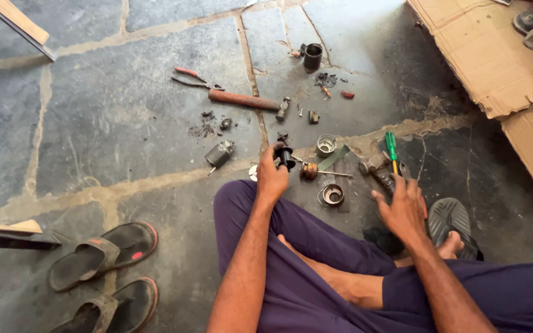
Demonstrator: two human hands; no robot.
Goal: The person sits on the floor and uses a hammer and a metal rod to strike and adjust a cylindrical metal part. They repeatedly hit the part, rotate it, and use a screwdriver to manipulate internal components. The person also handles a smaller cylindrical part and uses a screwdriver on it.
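Observation:
I sit cross-legged on a stone floor in purple trousers. My left hand (271, 177) grips a small black spool-shaped part (285, 154) just above the floor. My right hand (402, 209) hovers with fingers spread over a hammer (379, 171) and a green-handled screwdriver (392, 150), holding nothing. Between the hands lie a brown rotor on a thin shaft (316, 172), a round metal ring part (332, 195) and a small metal cup (326, 145).
Farther out lie red-handled pliers (194, 79), a rusty rod (243, 100), a small grey motor can (219, 153), a black cup (312, 57) and scattered small bits. Two sandals (103, 253) sit at left, another sandal (453, 221) by my foot. Cardboard (495, 55) lies at right.

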